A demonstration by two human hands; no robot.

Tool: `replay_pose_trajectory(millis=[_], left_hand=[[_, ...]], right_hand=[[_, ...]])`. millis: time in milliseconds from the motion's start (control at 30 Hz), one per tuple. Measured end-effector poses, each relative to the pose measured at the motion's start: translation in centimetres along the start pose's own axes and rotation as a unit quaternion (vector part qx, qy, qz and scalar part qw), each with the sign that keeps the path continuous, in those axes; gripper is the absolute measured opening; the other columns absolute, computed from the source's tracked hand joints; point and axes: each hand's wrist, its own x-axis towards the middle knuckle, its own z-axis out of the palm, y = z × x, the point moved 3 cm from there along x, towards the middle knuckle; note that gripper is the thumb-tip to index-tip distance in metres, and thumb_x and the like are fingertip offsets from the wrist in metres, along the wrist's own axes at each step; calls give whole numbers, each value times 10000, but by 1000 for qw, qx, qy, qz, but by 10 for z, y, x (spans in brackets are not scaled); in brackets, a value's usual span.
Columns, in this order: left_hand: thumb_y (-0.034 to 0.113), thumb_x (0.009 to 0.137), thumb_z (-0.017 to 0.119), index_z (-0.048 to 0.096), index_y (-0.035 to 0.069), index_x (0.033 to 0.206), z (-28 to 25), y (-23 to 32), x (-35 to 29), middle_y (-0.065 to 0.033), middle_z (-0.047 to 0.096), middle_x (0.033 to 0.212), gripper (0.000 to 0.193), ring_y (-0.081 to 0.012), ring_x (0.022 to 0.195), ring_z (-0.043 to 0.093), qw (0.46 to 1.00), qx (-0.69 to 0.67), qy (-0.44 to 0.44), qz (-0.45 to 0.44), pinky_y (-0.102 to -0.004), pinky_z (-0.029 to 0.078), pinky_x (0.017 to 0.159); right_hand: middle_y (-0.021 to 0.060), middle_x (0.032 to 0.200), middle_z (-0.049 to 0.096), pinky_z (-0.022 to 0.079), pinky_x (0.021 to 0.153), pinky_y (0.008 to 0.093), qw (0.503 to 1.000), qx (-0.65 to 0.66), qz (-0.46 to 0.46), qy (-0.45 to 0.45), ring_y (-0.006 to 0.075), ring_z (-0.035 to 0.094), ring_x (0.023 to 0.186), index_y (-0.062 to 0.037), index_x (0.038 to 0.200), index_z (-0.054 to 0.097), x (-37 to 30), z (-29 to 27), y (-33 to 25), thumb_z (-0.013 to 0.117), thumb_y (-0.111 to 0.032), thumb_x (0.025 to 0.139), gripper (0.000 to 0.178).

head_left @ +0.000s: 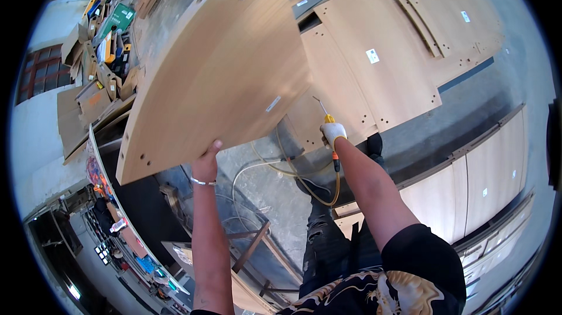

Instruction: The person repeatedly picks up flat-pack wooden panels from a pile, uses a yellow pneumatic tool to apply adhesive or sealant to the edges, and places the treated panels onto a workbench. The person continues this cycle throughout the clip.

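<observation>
Left grip: clasping the lower edge of the curved wood panel, thumb over its face.
Right grip: gloved, wrapped round a yellow air gun.

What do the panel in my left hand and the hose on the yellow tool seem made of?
Panel: probably wood or wood veneer, satin, judging by its fine grain and soft sheen. Hose: likely plastic or rubber, slightly glossy, given its smooth bend.

Smooth, wooden panel; plastic air gun; cloth glove
</observation>
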Motion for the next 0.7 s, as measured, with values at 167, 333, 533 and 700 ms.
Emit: replay_pose_trajectory(millis=[167, 333, 533, 700], left_hand=[[84, 832, 768, 675, -22, 1122, -9, 12, 14, -87, 682, 1130, 322, -205, 1042, 631, 999, -39, 18, -10, -352, 502, 912], [58, 796, 807, 668, -25, 1128, 22, 33, 32, -91, 687, 1099, 369, -192, 999, 649, 999, -34, -7, -41, -328, 523, 880], [46, 790, 812, 659, -39, 1115, 56, 62, 45, -93, 679, 1116, 369, -167, 991, 628, 999, -48, 4, -18, -309, 511, 890], [97, 772, 845, 700, -23, 1028, 96, 95, 66, -67, 725, 969, 317, -124, 850, 656, 1000, -27, 9, -2, -276, 533, 765]], right_hand=[[123, 611, 608, 436, 348, 371, 951, -259, -15, -170, 235, 586, 423, 28, 794, 621, -69, 98, 57, 627, -152, 801, 181], [123, 609, 623, 449, 376, 357, 988, -82, 10, -130, 223, 596, 442, 22, 765, 643, -60, 97, 69, 647, -158, 810, 186], [132, 611, 620, 429, 357, 340, 989, -64, -6, -131, 219, 564, 413, 16, 738, 645, -61, 81, 35, 644, -176, 816, 207], [118, 622, 634, 434, 368, 328, 978, -154, -74, -116, 202, 568, 412, 12, 731, 649, -62, 75, 32, 655, -173, 813, 203]])
